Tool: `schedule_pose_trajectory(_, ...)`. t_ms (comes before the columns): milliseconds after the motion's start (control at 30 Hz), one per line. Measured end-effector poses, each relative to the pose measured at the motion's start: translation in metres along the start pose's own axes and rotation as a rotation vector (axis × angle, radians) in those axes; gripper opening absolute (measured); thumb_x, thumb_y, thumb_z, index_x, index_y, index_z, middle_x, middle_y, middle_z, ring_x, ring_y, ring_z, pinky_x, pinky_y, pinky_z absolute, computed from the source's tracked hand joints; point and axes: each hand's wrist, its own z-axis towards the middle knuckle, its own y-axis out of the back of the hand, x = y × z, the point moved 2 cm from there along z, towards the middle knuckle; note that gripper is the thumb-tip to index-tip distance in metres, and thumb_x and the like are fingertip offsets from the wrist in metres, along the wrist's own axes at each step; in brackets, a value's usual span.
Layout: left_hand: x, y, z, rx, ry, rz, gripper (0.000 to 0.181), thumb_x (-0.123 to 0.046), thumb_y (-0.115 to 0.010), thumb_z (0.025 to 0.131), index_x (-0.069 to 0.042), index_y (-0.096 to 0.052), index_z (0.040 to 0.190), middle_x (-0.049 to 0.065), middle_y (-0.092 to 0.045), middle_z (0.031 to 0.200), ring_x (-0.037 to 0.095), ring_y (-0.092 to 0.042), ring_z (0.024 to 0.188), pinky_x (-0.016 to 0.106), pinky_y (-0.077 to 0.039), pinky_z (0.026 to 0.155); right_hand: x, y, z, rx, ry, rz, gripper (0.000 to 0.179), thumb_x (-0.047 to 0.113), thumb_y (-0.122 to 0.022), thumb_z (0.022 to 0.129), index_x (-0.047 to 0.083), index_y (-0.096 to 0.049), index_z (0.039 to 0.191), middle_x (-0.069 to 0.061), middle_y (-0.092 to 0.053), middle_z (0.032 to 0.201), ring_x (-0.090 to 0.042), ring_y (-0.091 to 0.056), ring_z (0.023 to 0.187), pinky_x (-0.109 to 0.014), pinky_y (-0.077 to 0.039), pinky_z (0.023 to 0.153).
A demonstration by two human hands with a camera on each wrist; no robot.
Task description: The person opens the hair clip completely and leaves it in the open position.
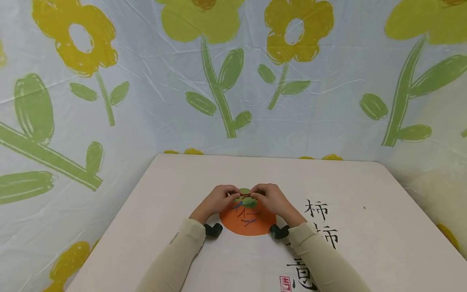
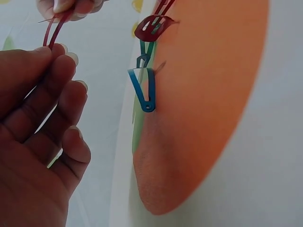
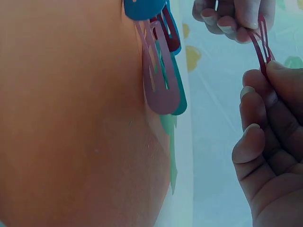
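Between both hands, above the far side of the orange persimmon print (image 1: 248,229), is a dark red snap hair clip (image 3: 261,47). My left hand (image 1: 217,198) pinches one end of it with thumb and forefinger. The thumb and fingertips of my right hand (image 1: 273,198) pinch the other end. The clip's narrow strips stand slightly apart. On the orange print in the left wrist view lie a blue hair clip (image 2: 149,94) and another dark red clip (image 2: 152,29). A pink hair clip (image 3: 163,90) overlaps a green one (image 3: 181,94) in the right wrist view, below a blue piece (image 3: 144,8).
The print lies on a pale table (image 1: 171,174) with black brush characters (image 1: 316,210) to the right and a red seal mark (image 1: 285,283) at the front. Dark wrist cameras (image 1: 213,230) sit below the hands. A flower-patterned curtain (image 1: 153,93) surrounds the table's back and sides.
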Motion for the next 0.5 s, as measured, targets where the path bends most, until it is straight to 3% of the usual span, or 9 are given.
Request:
schedule_pose_trajectory(233, -0.003, 0.002, 0.004, 0.000, -0.031, 0.049, 0.019, -0.029, -0.059, 0.097, -0.018, -0.073, 0.103, -0.007, -0.069, 0.093, 0.010, -0.055, 0.077, 0.025, -0.047, 0.068, -0.004, 0.001, 0.002, -0.034, 0.000, -0.042, 0.008, 0.019, -0.065, 0.093, 0.019, -0.073, 0.092, 0.003, -0.070, 0.093, -0.011, -0.060, 0.077, -0.029, -0.050, 0.070)
schedule_pose_trajectory(500, -0.001, 0.003, 0.011, 0.023, 0.000, 0.070, 0.015, -0.026, -0.062, 0.095, -0.018, -0.074, 0.100, -0.010, -0.067, 0.091, 0.008, -0.056, 0.080, 0.027, -0.048, 0.075, -0.007, 0.003, 0.006, -0.021, 0.002, -0.082, 0.008, 0.016, -0.067, 0.091, 0.017, -0.075, 0.092, 0.002, -0.071, 0.093, -0.010, -0.060, 0.080, -0.030, -0.050, 0.071)
